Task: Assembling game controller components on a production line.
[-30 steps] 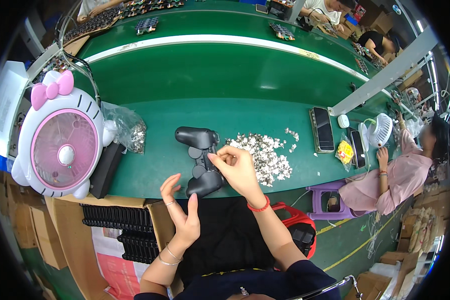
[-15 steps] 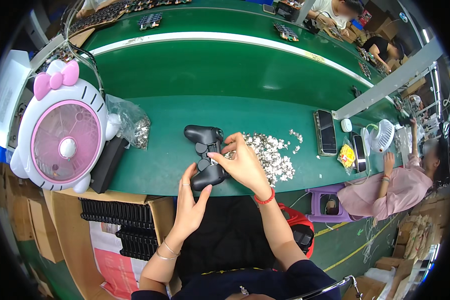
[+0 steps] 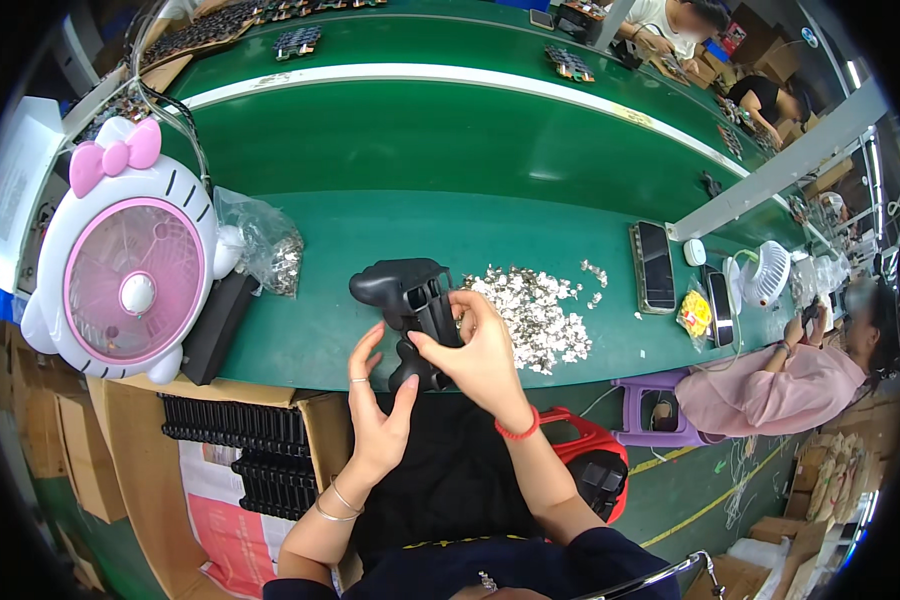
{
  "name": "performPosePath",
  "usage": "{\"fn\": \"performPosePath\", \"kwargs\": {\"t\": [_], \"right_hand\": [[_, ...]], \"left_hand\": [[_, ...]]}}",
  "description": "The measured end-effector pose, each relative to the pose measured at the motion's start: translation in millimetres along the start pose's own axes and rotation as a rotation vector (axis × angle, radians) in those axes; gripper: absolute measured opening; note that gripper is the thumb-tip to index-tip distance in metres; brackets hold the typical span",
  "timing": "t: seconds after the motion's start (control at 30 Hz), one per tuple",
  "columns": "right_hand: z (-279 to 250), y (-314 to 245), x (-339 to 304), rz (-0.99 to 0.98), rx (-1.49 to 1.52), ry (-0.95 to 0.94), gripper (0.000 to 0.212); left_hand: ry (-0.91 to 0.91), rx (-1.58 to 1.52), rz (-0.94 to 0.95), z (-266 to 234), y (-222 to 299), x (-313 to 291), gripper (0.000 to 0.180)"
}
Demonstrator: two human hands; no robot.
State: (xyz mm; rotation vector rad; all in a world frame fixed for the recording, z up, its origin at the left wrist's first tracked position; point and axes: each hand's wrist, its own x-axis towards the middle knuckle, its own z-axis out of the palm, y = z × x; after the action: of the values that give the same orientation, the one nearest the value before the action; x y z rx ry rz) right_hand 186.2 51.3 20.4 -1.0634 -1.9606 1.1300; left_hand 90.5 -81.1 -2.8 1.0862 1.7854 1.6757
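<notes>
Between both hands, over the near part of the green bench, is a black game controller (image 3: 395,285), tilted so its edge faces to the right. My left hand (image 3: 378,415) grips the controller's near handle, thumb and fingers curled round it. My right hand (image 3: 478,355) has its thumb and fingers closed on the controller's right-hand edge; whether a small part is pinched there too is hidden. Just right of that hand spreads a pile of small silvery metal parts (image 3: 540,315).
At the left stand a white and pink fan (image 3: 135,290) and a clear bag of metal parts (image 3: 285,262). Below, a cardboard box (image 3: 140,440) holds black plastic parts (image 3: 235,430). Phones (image 3: 655,265) and a small white fan (image 3: 767,273) lie right. A co-worker in pink (image 3: 785,390) sits beyond.
The controller has been turned, its edge now facing right, and shifted slightly left and down. My right hand has moved down along it. The co-worker's hands have come together.
</notes>
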Motion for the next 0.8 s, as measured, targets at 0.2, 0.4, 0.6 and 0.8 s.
{"fn": "performPosePath", "kwargs": {"t": [0.2,0.4,0.6,0.8], "right_hand": [[12.3,-34.2,-37.6,-0.239,-0.194,0.255,0.060],[-2.7,-43.5,-58.1,-0.403,-0.256,0.153,0.064],[-21.3,-48.7,-59.3,-0.356,-0.185,-0.056,0.060],[-30.0,-48.4,-63.1,-0.411,-0.173,-0.099,0.052]], "left_hand": [[-0.038,-0.262,-0.015,-1.1,1.6,-20.2,0.072],[-0.199,-0.620,-0.239,-6.5,14.9,-17.5,0.089],[-0.177,-0.733,-0.263,-5.6,14.9,-9.9,0.094],[-0.168,-0.803,-0.322,-8.9,5.1,-7.6,0.078]]}}
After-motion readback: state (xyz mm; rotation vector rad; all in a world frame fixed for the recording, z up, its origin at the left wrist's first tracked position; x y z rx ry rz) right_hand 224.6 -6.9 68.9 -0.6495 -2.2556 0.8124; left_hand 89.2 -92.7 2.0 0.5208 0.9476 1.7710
